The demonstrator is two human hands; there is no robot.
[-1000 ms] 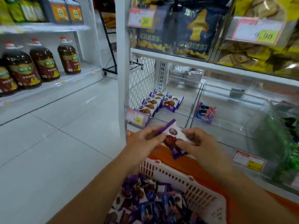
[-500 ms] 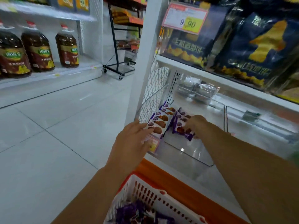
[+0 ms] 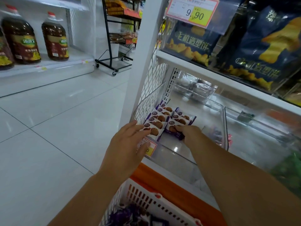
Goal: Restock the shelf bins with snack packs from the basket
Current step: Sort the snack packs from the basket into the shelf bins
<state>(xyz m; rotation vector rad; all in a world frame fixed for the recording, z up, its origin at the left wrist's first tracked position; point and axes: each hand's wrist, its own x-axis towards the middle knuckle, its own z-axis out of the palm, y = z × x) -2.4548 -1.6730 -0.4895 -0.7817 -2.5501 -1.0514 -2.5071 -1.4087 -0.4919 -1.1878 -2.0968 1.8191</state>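
Two rows of purple-and-white cookie snack packs (image 3: 160,119) lie in the leftmost clear shelf bin (image 3: 175,154). My right hand (image 3: 189,133) pinches the front pack (image 3: 173,132) of the right row, low in the bin. My left hand (image 3: 128,145) reaches over the bin's front wall, fingers stretched out and touching the front pack of the left row. The white basket (image 3: 146,199) with purple packs (image 3: 128,216) sits below, at the frame's bottom.
A white shelf post (image 3: 138,66) and mesh side panel (image 3: 149,95) stand left of the bin. A price tag (image 3: 150,147) hangs on its front. Blue snack bags (image 3: 254,51) fill the shelf above. Oil bottles (image 3: 55,38) and a black wheeled rack (image 3: 114,46) lie across the tiled aisle.
Both hands carried a pack from above the basket forward into the leftmost bin. The right hand now holds it down at the front of the right row; the left hand touches the left row.
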